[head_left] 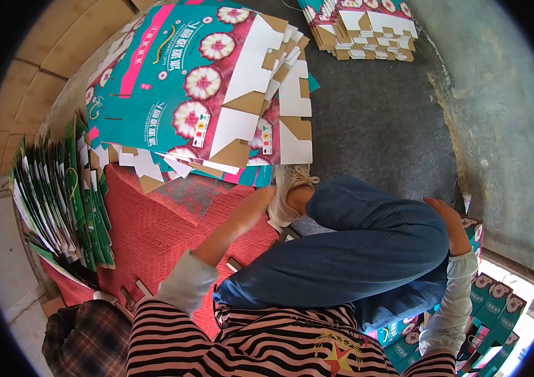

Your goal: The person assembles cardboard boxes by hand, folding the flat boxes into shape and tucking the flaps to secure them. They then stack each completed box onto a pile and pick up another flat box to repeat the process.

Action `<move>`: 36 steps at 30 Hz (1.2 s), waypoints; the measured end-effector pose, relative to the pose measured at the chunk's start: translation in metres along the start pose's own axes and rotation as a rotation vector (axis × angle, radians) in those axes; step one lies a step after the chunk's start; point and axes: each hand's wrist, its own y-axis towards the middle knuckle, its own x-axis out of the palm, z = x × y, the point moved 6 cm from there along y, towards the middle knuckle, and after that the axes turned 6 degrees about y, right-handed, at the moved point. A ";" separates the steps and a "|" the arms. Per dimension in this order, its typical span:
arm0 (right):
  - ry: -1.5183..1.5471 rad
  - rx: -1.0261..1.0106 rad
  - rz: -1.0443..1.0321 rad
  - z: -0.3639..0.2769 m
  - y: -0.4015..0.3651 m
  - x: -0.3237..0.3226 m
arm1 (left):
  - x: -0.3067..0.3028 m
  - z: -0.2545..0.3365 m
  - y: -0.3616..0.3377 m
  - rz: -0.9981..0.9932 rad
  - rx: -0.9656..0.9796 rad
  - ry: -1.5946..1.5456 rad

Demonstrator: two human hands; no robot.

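My left hand (267, 200) reaches down to a pale lace-up shoe (287, 195) on my foot; its fingers are blurred and partly hidden there. My right hand (448, 220) lies against the side of my bent knee in blue jeans (380, 229), fingers stretched out and holding nothing. In front of the shoe is a large pile of flat printed cartons (154, 81), teal and maroon with white flaps and round fruit pictures. Its sheets lie unevenly, some turned at an angle.
Green folded cartons (59, 201) stand in a row at left, on a red mat (141, 220). Another stack of flat cartons (367, 31) is at the back near the wall (499, 94). Folded teal boxes (493, 301) are at lower right, and a plaid cloth (88, 339) at lower left.
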 end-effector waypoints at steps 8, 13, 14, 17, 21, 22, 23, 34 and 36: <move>-0.023 0.009 0.047 0.008 -0.002 -0.001 | 0.045 0.067 0.019 -0.592 0.178 -1.141; -0.046 -0.042 0.043 0.008 0.002 0.002 | 0.110 0.192 0.001 0.025 0.954 0.385; -0.066 -0.042 0.047 0.011 0.005 0.002 | 0.131 0.218 -0.009 0.046 1.110 0.360; -0.041 -0.032 -0.021 0.010 0.009 0.003 | 0.159 0.194 0.021 -0.179 0.913 0.364; -0.032 -0.021 0.011 0.002 0.003 -0.004 | 0.102 0.028 0.098 -0.274 0.462 0.613; -0.042 -0.022 -0.004 0.000 0.004 -0.009 | 0.086 0.007 0.099 -0.154 0.492 0.654; -0.049 -0.023 -0.024 -0.001 0.005 -0.008 | 0.078 -0.013 0.096 -0.036 0.516 0.692; -0.071 0.030 -0.020 -0.002 0.028 -0.006 | 0.131 0.080 0.056 0.122 0.610 0.496; -0.045 0.017 -0.019 -0.004 0.022 -0.007 | 0.088 0.007 0.090 -0.033 0.308 0.732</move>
